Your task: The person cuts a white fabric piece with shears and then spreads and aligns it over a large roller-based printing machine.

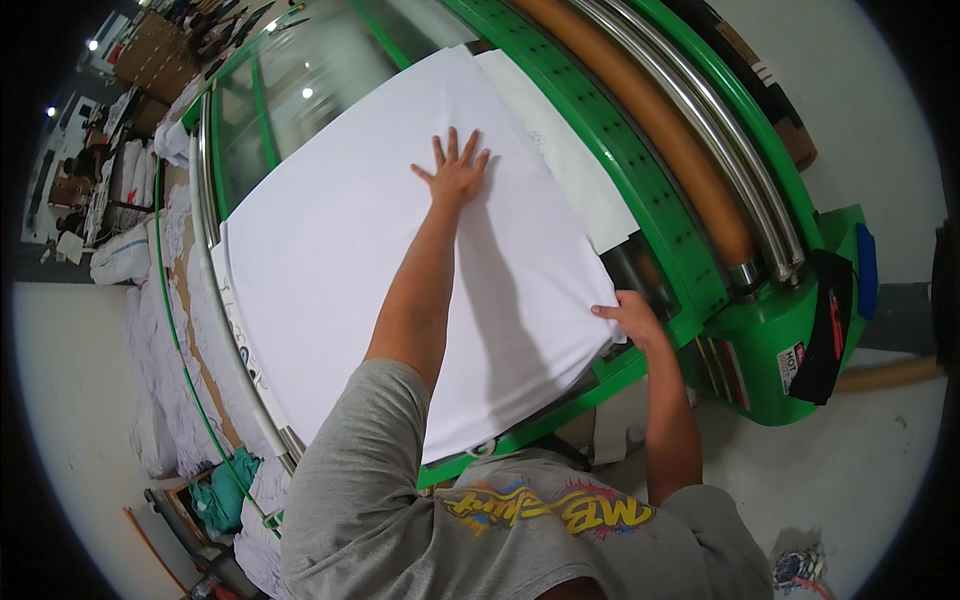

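Note:
White fabric point(337, 225) lies spread over the glass-like bed of a green roller heat press point(637, 150). My left hand point(454, 174) rests flat on the fabric's upper part, fingers spread. At the fabric's lower right corner, my right hand point(628, 319) pinches its edge between thumb and fingers. White paper point(559, 142) shows from under the fabric on the right, beside the perforated green bar. Another printed strip point(247, 349) peeks out along the fabric's left edge.
An orange-brown roller point(675, 142) and metal rollers point(720, 135) run along the machine's right side. A metal bar point(225, 300) and a thin green rod point(176, 337) border the left. Beyond lie heaped white cloths point(161, 375). A teal cloth point(225, 491) sits lower left.

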